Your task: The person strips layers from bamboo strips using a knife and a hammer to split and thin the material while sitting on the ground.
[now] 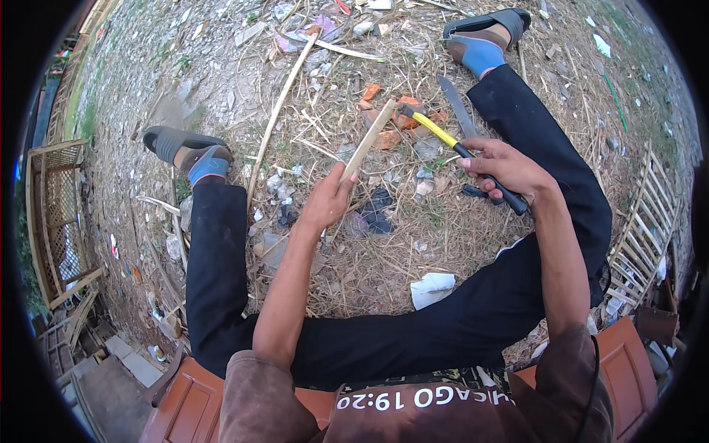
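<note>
My left hand (329,196) is closed around the near end of a flat, pale strip of wood or bamboo (371,138). The strip slants up and away, its far end by some broken orange brick (406,118). In my right hand (506,170) is a hammer (439,133) with a yellow and black handle. Its head is close to the strip's far end; whether they touch I cannot tell. A wide machete-like blade (456,103) lies on the ground beyond my right hand, which hides part of it.
A long thin stick (284,111) lies at the left between my feet, with a curved strip (347,52) near its far end. Black scraps (378,213), stones and dry straw cover the ground. A slatted wooden frame (644,225) stands right, a lattice frame (63,214) left.
</note>
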The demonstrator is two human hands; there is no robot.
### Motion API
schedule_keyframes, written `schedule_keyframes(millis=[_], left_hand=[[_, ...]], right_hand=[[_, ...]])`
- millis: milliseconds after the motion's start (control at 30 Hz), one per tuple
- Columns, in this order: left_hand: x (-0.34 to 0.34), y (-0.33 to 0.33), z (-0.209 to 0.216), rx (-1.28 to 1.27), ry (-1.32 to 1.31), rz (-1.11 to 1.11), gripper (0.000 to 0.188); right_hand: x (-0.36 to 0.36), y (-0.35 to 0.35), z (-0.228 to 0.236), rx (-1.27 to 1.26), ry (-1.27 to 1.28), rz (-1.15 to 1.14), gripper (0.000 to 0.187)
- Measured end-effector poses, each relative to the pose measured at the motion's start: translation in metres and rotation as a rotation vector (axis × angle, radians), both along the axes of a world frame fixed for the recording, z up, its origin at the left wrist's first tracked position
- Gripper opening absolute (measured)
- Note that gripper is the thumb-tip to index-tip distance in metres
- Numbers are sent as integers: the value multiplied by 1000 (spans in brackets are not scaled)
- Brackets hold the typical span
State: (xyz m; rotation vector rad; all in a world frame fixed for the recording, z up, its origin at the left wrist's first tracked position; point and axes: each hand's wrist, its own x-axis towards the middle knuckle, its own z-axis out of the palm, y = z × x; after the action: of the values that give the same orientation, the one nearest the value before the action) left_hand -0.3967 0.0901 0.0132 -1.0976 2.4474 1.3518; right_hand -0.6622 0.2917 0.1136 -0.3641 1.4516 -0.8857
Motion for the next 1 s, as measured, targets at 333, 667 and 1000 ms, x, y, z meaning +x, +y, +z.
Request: schedule_keyframes(millis=[333, 667, 1000], left_hand=[[-11, 26, -12, -267, -13, -22, 23], [-12, 34, -28, -384, -87, -10, 20], [-14, 37, -38, -334, -90, 9, 22]], right_hand=[[16, -6, -2, 30, 215, 65, 28], [57, -21, -26, 96, 806, 198, 26], [102, -40, -34, 112, 1141, 188, 34]])
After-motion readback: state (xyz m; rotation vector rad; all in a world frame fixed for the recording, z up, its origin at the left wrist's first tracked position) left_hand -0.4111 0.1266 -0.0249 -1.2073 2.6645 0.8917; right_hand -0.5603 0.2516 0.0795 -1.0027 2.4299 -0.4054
